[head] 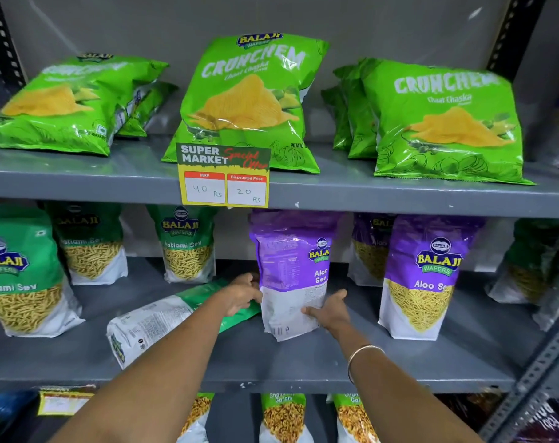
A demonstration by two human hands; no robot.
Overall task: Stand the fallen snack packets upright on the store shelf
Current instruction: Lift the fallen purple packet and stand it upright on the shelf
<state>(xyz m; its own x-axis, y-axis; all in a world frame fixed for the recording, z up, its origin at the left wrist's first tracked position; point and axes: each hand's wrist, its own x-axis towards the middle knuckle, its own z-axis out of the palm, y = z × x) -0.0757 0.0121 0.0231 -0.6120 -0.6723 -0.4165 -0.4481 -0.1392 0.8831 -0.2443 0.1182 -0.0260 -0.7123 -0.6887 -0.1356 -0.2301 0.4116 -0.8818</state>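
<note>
Head view: both hands, left hand and right hand, grip the purple packet upright; a green packet lies fallen beside it on the shelf.

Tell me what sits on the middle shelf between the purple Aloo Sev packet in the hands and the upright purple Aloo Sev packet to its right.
Head view: only bare grey shelf between the held packet and the upright packet.

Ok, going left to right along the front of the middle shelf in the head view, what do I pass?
Upright green Ratlami Sev pouch → fallen green-and-white pouch lying on its side → left hand → purple Aloo Sev pouch held upright, back facing out → right hand → upright purple Aloo Sev pouch.
</note>
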